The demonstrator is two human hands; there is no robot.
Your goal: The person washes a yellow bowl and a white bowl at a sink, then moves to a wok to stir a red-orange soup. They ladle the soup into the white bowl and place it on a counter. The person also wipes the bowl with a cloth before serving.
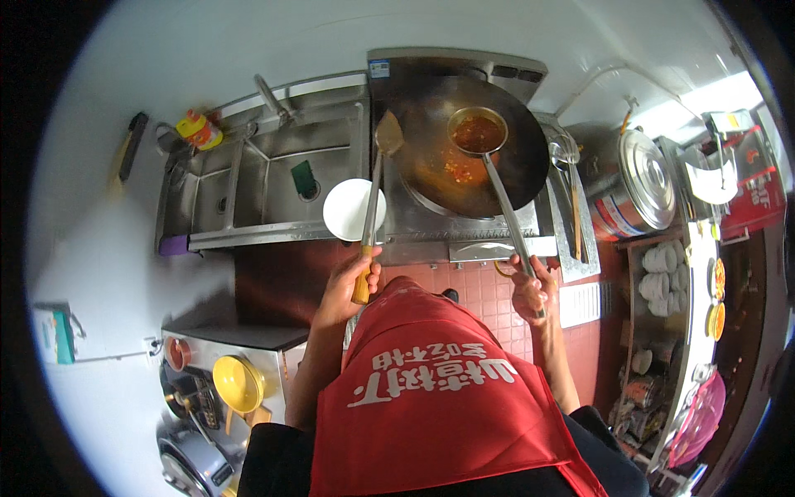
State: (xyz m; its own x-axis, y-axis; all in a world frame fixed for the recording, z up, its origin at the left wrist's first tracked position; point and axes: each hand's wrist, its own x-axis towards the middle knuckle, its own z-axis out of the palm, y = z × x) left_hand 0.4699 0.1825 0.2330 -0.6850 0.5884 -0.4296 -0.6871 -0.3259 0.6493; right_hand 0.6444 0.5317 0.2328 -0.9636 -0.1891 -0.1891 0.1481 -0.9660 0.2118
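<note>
My left hand grips the wooden handle of a metal wok spatula, whose blade is raised at the left rim of the wok. My right hand holds a long metal ladle over a large dark wok on the stove. Reddish-brown liquid fills the ladle's bowl, and red and yellow bits in sauce lie in the wok below it. A white bowl sits between the sink and the stove, partly behind the spatula's shaft.
Left of the stove is a steel double sink with a green scouring pad and a yellow bottle. On the right stand a utensil rest and a lidded metal pot. Yellow bowls stand at lower left.
</note>
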